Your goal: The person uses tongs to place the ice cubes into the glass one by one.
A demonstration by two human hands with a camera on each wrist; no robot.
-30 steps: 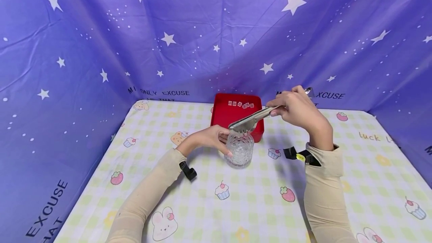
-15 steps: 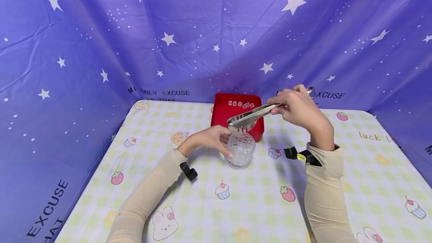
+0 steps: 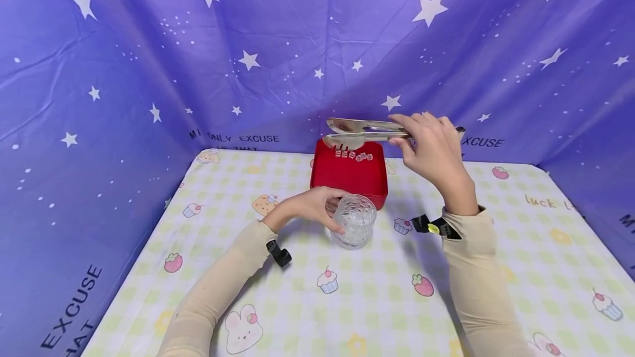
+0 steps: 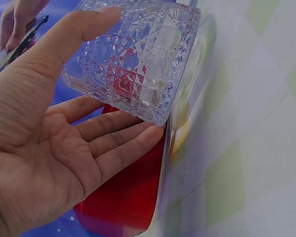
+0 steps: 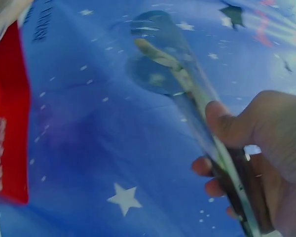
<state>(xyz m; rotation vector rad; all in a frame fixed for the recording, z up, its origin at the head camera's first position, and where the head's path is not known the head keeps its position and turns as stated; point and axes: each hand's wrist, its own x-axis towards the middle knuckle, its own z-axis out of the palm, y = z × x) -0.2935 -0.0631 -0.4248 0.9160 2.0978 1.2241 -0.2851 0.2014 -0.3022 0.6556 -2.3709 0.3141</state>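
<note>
A clear patterned glass tumbler (image 3: 354, 221) stands on the table in the head view. My left hand (image 3: 317, 206) holds its left side, the thumb on the near face and the fingers behind; the left wrist view shows the thumb against the cut glass (image 4: 133, 59). My right hand (image 3: 429, 145) grips metal tongs (image 3: 364, 132) in the air, their two arms apart and no object seen between their tips. Under the tips lies the red tray (image 3: 337, 178), with a row of small clear cubes (image 3: 352, 155) near its back edge. The right wrist view shows the tongs (image 5: 197, 103) slightly blurred.
A checked tablecloth (image 3: 288, 302) with printed cupcakes and strawberries covers the table. Purple star-printed cloth (image 3: 278, 43) hangs behind and at both sides, close to the tray's back. Black straps (image 3: 279, 253) sit on both wrists.
The tongs have lifted away from the tumbler's rim and moved up and back over the tray, with their arms further apart. The left hand and tumbler stay nearly in place.
</note>
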